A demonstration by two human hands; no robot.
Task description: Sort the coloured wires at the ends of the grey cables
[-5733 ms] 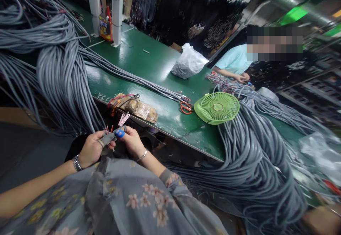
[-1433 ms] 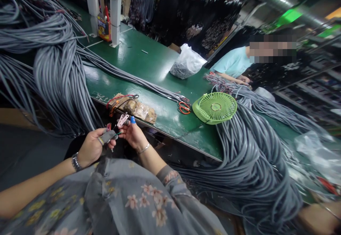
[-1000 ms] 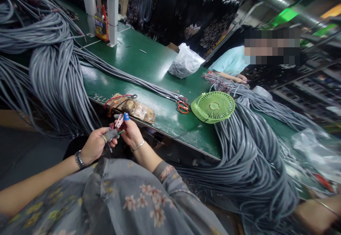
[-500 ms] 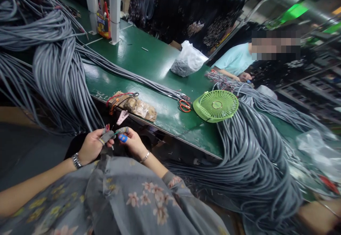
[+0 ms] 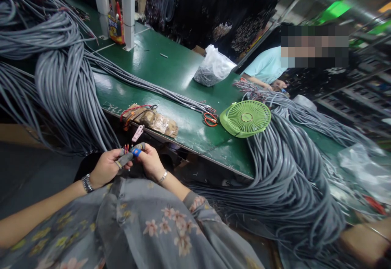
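I see the grey cable stub (image 5: pixel 127 156), coloured strands fanned from its tip, just below the green worktable's (image 5: pixel 183 77) near edge, with little free room under that edge. The left hand (image 5: pixel 105 169) clenches its sheath. The right hand (image 5: pixel 150 163), one fingertip blue-capped, pinches the strands.

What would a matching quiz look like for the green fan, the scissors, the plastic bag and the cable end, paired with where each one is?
Things:
1 green fan
2 scissors
3 plastic bag
4 cable end

Places:
A in the left hand, right hand at its wires
B at the far edge of the table
C against the grey cable heap
D on the table, just left of the green fan

Pairs: 1-C, 2-D, 3-B, 4-A.
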